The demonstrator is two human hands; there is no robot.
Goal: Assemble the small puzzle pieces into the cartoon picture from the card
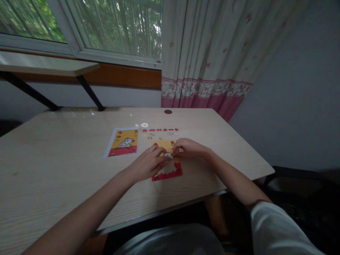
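A partly assembled jigsaw puzzle (pixel 174 173) lies on the table in front of me, yellow above and red below, with bare tabletop showing through a gap in its lower middle. My left hand (pixel 148 163) reaches over its left side, thumb and forefinger closed about a white puzzle piece (pixel 168 154) near the centre. From the right, my right hand (pixel 189 148) rests at the puzzle's right edge with fingers curled together; whatever they grip is hidden. Behind the puzzle, loose red pieces (pixel 158 130) form a row, and several white and yellow pieces (pixel 151 136) lie nearer.
A printed reference picture (pixel 123 142) of a white animal on yellow and red lies left of the puzzle. A dark round disc (pixel 168 112) is at the table's (pixel 66 148) back edge. A raised shelf (pixel 50 65) stands back left; a curtain (pixel 202 53) hangs behind.
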